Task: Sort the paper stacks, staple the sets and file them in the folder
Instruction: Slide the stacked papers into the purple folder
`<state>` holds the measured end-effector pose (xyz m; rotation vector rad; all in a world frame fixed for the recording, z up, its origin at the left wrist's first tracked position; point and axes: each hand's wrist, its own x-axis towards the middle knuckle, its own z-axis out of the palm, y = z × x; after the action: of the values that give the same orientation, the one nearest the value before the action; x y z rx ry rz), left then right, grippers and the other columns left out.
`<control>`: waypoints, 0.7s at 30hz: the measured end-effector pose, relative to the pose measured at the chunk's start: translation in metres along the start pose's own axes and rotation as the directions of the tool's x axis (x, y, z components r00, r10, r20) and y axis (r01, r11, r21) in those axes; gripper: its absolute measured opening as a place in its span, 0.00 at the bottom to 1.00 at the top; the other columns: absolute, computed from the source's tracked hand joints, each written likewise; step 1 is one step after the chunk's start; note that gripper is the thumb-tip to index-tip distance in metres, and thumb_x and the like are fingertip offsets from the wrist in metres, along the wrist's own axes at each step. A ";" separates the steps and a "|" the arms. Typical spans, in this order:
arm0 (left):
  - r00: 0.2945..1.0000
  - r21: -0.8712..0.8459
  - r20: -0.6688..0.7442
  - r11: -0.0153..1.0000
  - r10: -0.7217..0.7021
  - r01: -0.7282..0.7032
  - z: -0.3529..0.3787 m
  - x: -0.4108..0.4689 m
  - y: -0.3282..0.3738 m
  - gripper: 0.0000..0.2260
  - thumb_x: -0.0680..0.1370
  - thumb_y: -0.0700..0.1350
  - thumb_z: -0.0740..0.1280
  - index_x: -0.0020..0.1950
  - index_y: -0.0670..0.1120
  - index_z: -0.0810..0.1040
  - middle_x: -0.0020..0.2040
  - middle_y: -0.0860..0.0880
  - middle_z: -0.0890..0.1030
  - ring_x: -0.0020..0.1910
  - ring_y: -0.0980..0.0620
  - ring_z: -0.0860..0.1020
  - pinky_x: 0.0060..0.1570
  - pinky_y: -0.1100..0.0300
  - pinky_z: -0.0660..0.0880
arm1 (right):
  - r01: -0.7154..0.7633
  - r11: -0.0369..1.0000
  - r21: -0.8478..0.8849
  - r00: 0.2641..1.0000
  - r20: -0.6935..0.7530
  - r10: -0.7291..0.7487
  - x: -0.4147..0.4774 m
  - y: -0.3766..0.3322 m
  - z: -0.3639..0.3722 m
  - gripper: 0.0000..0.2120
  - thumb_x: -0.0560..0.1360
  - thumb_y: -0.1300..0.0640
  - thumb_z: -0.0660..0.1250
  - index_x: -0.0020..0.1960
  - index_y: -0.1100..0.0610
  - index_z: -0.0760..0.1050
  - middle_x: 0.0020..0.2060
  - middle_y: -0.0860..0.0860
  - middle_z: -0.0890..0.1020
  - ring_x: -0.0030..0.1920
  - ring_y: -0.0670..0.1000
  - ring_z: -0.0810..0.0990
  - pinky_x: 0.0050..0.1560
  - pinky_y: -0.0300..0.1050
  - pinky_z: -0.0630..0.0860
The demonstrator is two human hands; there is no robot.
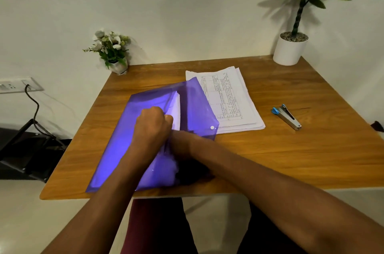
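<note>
A translucent purple folder (pixel 124 139) lies on the wooden table (pixel 291 160), its flap with a white snap button (pixel 212 127) folded open to the right. White paper sheets (pixel 176 108) sit in its mouth. My left hand (pixel 152 124) grips the folder's upper edge beside the sheets. My right hand (pixel 180 145) reaches into the folder under the left hand; its fingers are hidden. A stack of printed papers (pixel 232 99) lies right of the folder, partly under the flap. A blue and silver stapler (pixel 287 116) lies further right.
A small flower pot (pixel 113 54) stands at the table's back left corner, and a white pot with a tall green plant (pixel 291 47) at the back right. A wall socket with a black cable (pixel 18 85) and a dark stand are left of the table.
</note>
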<state>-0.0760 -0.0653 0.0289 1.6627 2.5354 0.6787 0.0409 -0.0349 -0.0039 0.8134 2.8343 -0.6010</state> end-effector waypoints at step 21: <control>0.994 0.091 0.102 0.996 -0.024 0.015 0.037 -0.051 -0.012 0.17 0.85 0.49 0.58 0.72 0.46 0.68 0.53 0.39 0.81 0.52 0.35 0.80 0.44 0.49 0.71 | -0.269 0.962 0.048 0.852 -0.453 0.262 -0.053 0.112 -0.005 0.41 0.72 0.24 0.62 0.77 0.47 0.68 0.77 0.48 0.67 0.77 0.52 0.63 0.76 0.55 0.57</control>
<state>-0.0547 -0.1021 -0.0194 1.6510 2.5415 0.4697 0.1458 0.0285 -0.0248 1.4899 3.0272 -0.3820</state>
